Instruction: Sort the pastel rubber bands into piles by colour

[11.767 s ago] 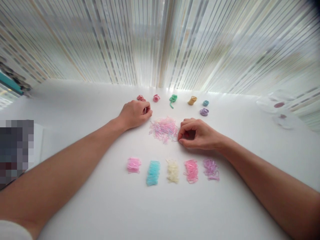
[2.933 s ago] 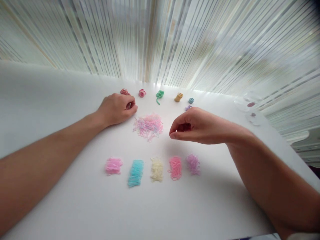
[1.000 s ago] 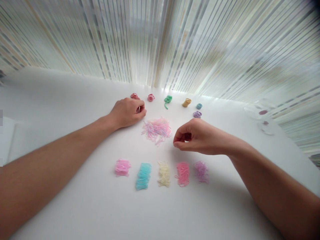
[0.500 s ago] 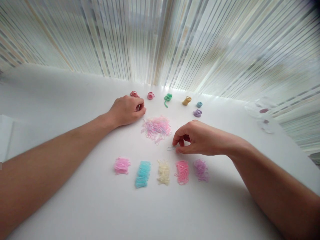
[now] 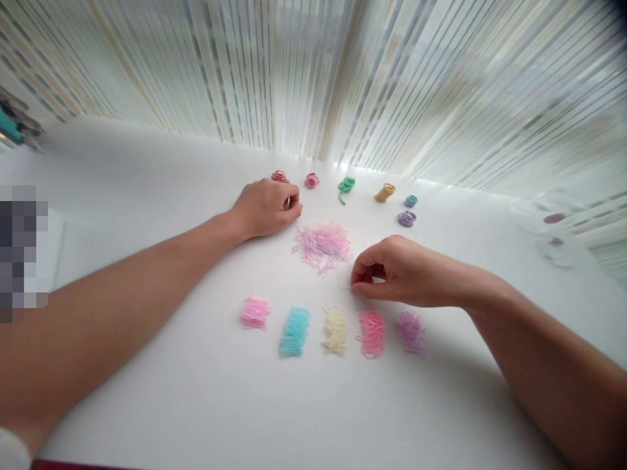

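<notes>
My right hand (image 5: 386,271) pinches a pale blue small elastic band (image 5: 345,287) between thumb and fingertips, just above the white table. Part of the band's loop sticks out to the left of the fingers. My left hand (image 5: 272,205) rests on the table with curled fingers, thumb and index close together, nothing visible in them. Between the hands lies a loose mixed heap of small elastic bands (image 5: 322,245), pink, lilac and pale. Nearer me is a row of sorted bundles: light pink (image 5: 255,313), turquoise (image 5: 294,331), cream (image 5: 334,332), bright pink (image 5: 373,334) and lilac (image 5: 411,333).
Along the back lie coiled pieces: red (image 5: 279,176), pink (image 5: 312,181), green (image 5: 346,186), yellow (image 5: 385,192), blue (image 5: 411,201) and purple (image 5: 406,219). Clear plastic containers (image 5: 553,225) stand at the right. A striped string curtain (image 5: 304,78) hangs behind the table (image 5: 294,411).
The view has shifted, so everything on the table appears further right. My right thumb and fingers have closed tighter on the pale blue band, with less of its loop showing. My left hand stays put.
</notes>
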{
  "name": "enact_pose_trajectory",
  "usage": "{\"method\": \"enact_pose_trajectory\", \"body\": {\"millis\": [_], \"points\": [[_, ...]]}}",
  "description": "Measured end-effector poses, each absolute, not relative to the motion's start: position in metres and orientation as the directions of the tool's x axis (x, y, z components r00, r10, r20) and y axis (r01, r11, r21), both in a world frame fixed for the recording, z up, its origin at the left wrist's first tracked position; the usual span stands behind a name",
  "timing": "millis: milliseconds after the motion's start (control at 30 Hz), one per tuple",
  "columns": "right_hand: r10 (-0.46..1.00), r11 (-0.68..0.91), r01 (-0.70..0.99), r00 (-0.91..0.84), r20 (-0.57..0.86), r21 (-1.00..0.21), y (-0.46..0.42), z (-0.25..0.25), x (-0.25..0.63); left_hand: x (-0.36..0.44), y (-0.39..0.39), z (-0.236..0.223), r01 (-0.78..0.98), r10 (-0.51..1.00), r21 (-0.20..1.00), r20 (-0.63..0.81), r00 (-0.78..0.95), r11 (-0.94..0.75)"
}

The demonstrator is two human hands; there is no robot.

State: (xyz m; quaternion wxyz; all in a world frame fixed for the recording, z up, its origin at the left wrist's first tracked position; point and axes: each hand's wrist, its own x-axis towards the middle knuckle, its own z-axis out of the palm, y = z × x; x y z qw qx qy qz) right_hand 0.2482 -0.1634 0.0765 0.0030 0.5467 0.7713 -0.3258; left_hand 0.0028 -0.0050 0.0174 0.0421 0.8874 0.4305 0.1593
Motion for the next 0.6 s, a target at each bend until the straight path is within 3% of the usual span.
{"method": "enact_pose_trajectory", "body": {"millis": [300,600], "points": [[0.898,0.155,0.733,-0.384,-0.215,-0.662,-0.185,0.087,0.224,0.004,-0.006,0.016,0.738,0.769,0.224,0.263,0.583,-0.636],[0.885,0.311,0.668,-0.463,-0.05,-0.676,-0.22,0.087,0.183,0.005,-0.005,0.014,0.734,0.77,0.238,0.258,0.583,-0.636]]}}
